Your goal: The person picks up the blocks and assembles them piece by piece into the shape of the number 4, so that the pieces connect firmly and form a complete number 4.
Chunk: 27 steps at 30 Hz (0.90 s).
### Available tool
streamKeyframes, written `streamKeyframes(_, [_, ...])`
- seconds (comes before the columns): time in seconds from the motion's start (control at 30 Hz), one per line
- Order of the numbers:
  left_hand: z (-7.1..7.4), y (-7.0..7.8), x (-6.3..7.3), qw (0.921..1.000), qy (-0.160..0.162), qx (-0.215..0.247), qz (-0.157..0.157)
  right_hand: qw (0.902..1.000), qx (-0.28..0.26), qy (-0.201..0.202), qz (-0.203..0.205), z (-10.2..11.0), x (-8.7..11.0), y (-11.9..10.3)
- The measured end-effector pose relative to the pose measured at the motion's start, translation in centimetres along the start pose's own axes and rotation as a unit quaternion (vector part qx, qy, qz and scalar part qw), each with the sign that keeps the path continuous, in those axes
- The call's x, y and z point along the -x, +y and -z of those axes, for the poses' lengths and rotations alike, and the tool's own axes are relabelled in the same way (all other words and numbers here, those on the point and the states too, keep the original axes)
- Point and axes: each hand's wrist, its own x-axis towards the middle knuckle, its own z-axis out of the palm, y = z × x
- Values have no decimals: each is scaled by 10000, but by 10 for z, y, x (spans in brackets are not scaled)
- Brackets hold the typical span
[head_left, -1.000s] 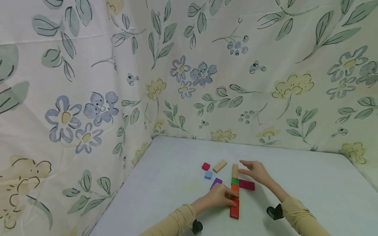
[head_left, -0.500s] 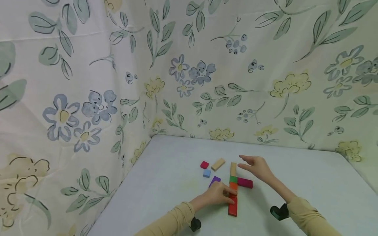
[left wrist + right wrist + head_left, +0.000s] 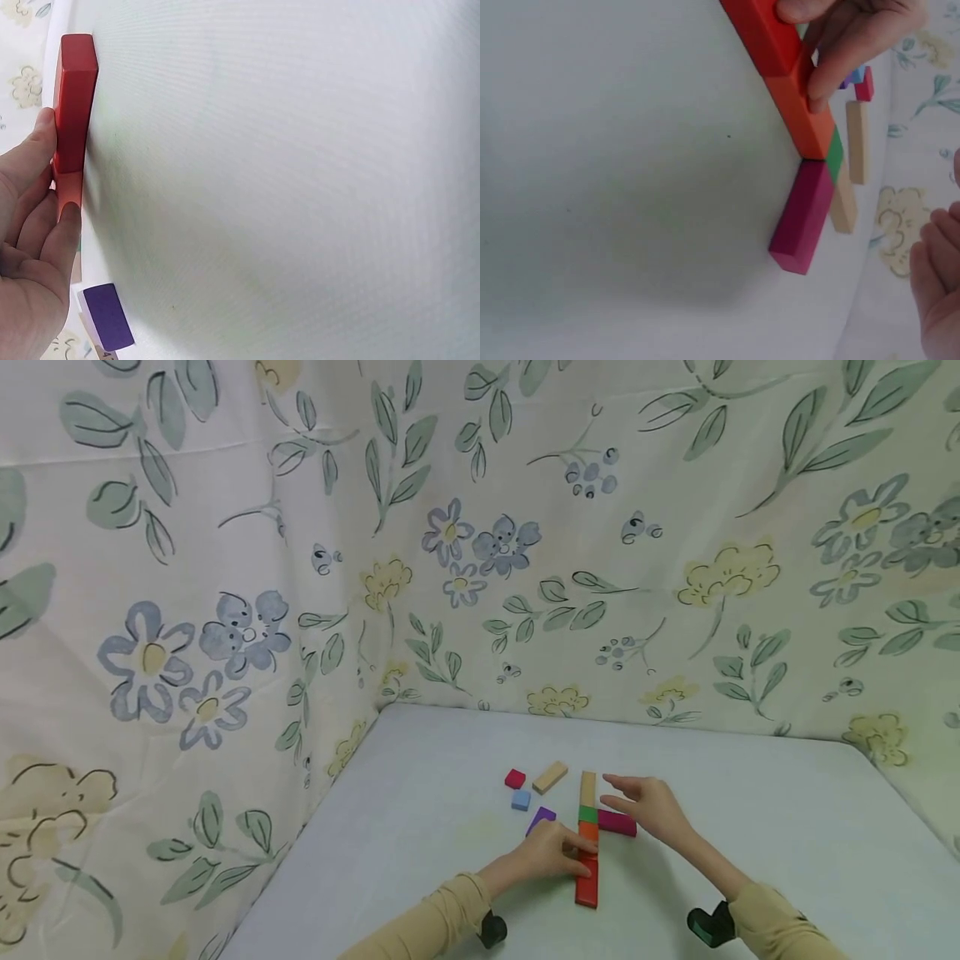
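Observation:
A straight row of blocks runs away from me in the head view: a red block nearest, then an orange block, a green block and a plain wood block at the far end. My left hand rests on the row from the left, its thumb on the red block and a fingertip on the orange block. A magenta block branches off to the right by the green one. Above and right of it, my right hand holds nothing, thumb and fingers spread apart near the wood block.
Left of the row lie a purple block, a light blue block, a small crimson block and a second plain wood block. A floral cloth hangs behind and left of the white table.
My right hand has drawn slightly away from the far wood block, rising and then lowering a little. My left hand keeps its touch on the red and orange blocks. The head view shifts slightly.

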Motion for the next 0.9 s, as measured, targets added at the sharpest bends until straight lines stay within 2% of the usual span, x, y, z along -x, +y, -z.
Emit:
streamKeyframes(0.23, [0, 0, 1, 9995, 24, -219, -244, 9991, -110, -160, -390, -21, 11, 12])
streamKeyframes(0.37, [-1, -2, 0, 9995, 5, -204, -239, 9980, -302, -118, -534, -29, 14, 16])
streamKeyframes(0.63, [-2, -4, -1, 9994, 19, -199, -272, 9986, -232, -27, -477, -42, 20, 20])
streamKeyframes(0.9, [0, 0, -1, 9996, 10, -153, -245, 9989, -38, 395, -254, -51, 24, 20])
